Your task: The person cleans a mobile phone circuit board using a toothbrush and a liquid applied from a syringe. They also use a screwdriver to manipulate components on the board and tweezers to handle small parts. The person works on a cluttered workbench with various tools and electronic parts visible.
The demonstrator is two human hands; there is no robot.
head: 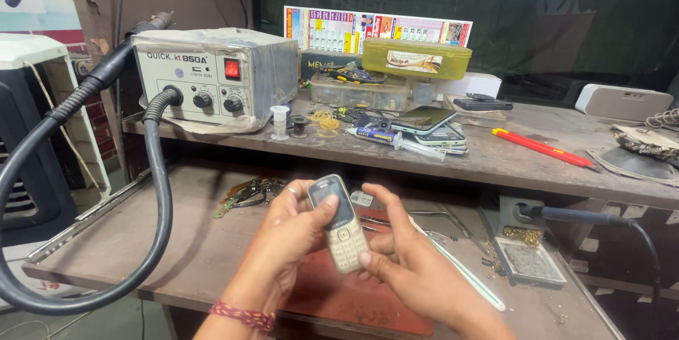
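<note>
One hot-air rework station (212, 75) sits on the upper surface (509, 160), its hose looping down. Below it, one left hand (293, 230) and one right hand (403, 259) both clasp a single small keypad phone (338, 223), held above the lower surface; it looks intact, casing not yet opened. Two smartphones (428, 124) lie stacked above.

You're in an electronics repair workshop: a grey boxy hot-air rework station (212, 78), a blue-handled soldering iron (576, 215), and stacked flat smartphones (428, 126) show it.
</note>
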